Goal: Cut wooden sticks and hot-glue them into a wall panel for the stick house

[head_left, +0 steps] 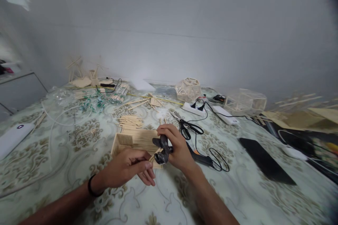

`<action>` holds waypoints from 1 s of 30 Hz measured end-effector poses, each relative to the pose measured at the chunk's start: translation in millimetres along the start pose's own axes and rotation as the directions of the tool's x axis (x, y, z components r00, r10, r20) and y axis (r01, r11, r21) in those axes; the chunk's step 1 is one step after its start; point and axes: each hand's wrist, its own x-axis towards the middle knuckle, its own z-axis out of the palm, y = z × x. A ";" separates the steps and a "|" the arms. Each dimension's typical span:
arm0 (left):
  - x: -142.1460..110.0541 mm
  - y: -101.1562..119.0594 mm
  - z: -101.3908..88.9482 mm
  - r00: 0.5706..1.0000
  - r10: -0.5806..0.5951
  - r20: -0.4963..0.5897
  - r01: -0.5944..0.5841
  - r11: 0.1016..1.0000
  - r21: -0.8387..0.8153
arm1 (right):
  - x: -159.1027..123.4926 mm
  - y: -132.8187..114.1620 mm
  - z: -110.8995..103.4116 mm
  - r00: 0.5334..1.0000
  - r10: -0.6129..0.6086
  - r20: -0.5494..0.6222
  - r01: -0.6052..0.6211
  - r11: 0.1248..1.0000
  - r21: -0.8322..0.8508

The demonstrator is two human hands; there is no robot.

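My left hand (132,167) is closed, pinching a thin wooden stick (155,154) between thumb and fingers. My right hand (176,146) is wrapped round a black hand tool with jaws (163,149), perhaps a cutter. The stick's far end is at the tool's jaws; blur hides whether they touch it. Behind both hands lies a flat panel of wooden sticks (144,139), with a small box-like stick frame (121,141) at its left. A pile of short sticks (130,121) is just beyond the panel. My hands hide part of the panel.
Black scissors (188,128) and a black glue gun (200,156) with its cable lie to the right. Further back is a white power strip (194,109). A dark phone-like slab (266,160) rests at right. Stick models (188,89) and plastic-wrapped stick bundles (120,93) stand along the wall.
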 end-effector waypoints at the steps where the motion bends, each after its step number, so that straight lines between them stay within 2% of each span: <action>1: 0.2 -0.4 0.0 1.000 -0.001 0.003 0.001 1.000 -0.003 | 0.0 0.3 -0.9 1.000 0.000 -0.002 0.000 1.000 -0.005; 10: 1.3 -0.9 -2.4 1.000 0.000 0.012 0.000 1.000 -0.011 | -0.1 0.5 -0.9 0.999 -0.014 0.030 0.015 0.999 -0.047; 16: 3.1 3.9 -5.1 1.000 0.014 -0.017 -0.014 1.000 -0.018 | -1.0 1.5 -2.1 0.997 0.075 0.026 -0.073 0.994 -0.077; 20: 1.4 6.8 -2.4 0.998 0.018 -0.064 -0.019 1.000 -0.014 | 1.5 0.4 1.1 0.986 0.166 -0.024 -0.167 0.985 -0.051; 24: 2.0 5.6 1.7 0.997 0.009 -0.083 -0.008 1.000 0.017 | 5.3 0.6 4.6 0.954 0.282 -0.101 -0.283 0.959 0.001; 30: 8.6 -7.5 2.3 0.996 0.008 -0.087 0.001 0.996 0.095 | 1.6 7.6 12.2 0.868 0.451 -0.209 -0.448 0.892 0.065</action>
